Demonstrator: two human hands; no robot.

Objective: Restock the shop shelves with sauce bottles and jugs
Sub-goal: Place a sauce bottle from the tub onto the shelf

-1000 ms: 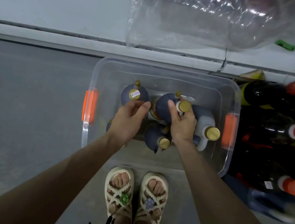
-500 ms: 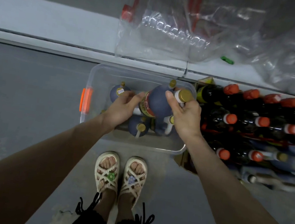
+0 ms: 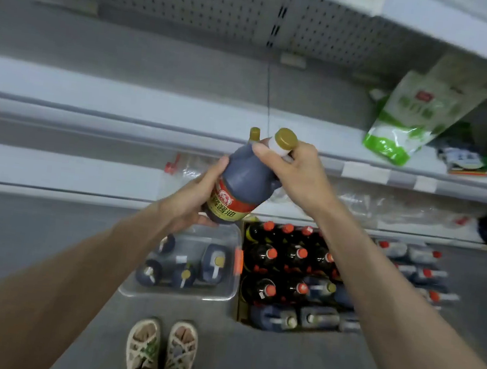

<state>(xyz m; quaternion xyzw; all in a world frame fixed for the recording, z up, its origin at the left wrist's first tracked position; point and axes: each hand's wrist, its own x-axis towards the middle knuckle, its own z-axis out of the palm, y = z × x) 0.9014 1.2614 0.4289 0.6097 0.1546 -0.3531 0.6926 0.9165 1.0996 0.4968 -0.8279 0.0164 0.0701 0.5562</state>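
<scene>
A dark soy sauce jug with a gold cap and a red-and-yellow label is held up in front of the shelf edge, tilted to the right. My left hand grips its lower body by the label. My right hand grips its neck and handle just below the cap. Below on the floor stands a clear plastic bin with orange latches, holding several more jugs of the same kind.
A white middle shelf runs across, with green bags at its right. Crumpled clear plastic wrap lies on the lower shelf. A box of red-capped dark bottles stands right of the bin. My sandalled feet are below.
Both hands lifted the jug out of the bin and raised it to the level of the middle shelf. The view tilted up from the floor to the shelves.
</scene>
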